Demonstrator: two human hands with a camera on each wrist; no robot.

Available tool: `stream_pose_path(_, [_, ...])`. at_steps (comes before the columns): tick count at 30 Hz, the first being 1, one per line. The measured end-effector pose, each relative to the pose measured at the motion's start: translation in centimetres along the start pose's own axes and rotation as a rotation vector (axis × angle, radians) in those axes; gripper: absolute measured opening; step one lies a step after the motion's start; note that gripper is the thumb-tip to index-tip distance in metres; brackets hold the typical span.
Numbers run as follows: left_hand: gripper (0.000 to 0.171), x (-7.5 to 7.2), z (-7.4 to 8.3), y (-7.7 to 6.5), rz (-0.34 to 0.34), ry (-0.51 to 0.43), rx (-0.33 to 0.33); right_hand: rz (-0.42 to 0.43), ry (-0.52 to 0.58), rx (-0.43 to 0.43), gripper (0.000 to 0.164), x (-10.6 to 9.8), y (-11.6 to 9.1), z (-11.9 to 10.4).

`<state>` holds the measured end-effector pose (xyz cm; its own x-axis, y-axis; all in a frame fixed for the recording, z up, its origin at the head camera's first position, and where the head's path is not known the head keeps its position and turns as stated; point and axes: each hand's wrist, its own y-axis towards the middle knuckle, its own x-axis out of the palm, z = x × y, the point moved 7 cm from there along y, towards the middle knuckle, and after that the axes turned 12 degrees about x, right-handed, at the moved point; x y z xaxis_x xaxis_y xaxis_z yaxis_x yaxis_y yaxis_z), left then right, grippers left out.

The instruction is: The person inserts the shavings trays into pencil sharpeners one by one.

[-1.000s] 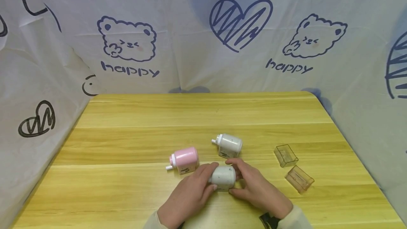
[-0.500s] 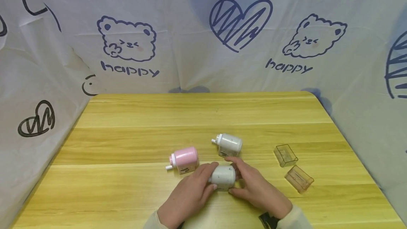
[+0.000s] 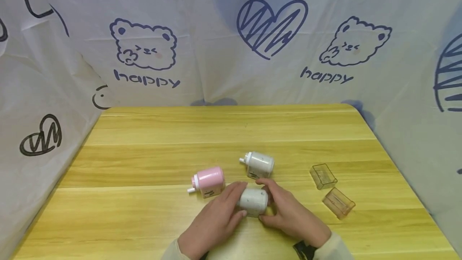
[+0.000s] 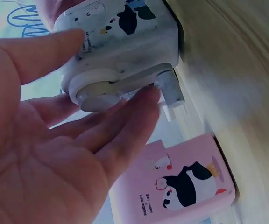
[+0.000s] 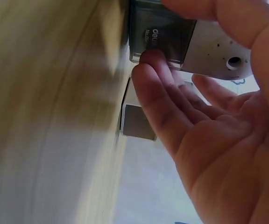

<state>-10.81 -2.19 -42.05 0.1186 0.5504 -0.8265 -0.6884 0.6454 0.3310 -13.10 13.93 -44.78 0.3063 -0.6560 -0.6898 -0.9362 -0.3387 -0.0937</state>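
A white crank pencil sharpener with a panda print stands on the table, between my two hands. My left hand holds its crank end, thumb on the printed side. In the left wrist view the crank handle lies by my fingertips. My right hand holds the opposite end, thumb and fingers on either side. There, in the right wrist view, a dark see-through shavings drawer sits in the body, below a round pencil hole. A pink sharpener stands left, and another white sharpener stands behind.
Two loose see-through shavings drawers lie to the right, a greyish drawer and an orange-brown drawer. The wooden table meets a white cloth with drawings at the back and sides.
Hardly anything differs. Both hands keep their hold on the white pencil sharpener, and the whole head view has shifted very slightly.
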Motion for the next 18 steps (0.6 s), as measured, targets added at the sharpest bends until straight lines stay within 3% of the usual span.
stream_pose_path(3, [0.064,-0.1,-0.1,0.1,0.004,-0.015,-0.009,0.022,-0.027,0.023,0.084,-0.2,0.0,0.3])
stream_pose_path(9, [0.058,-0.9,-0.2,0.2,0.084,-0.01,-0.004,0.022,0.004,0.084,0.093,-1.1,-0.1,1.3])
stream_pose_path(18, [0.045,-2.6,0.1,0.4,0.239,0.003,0.079,0.104,-0.021,0.225,0.103,-3.9,-0.3,3.6])
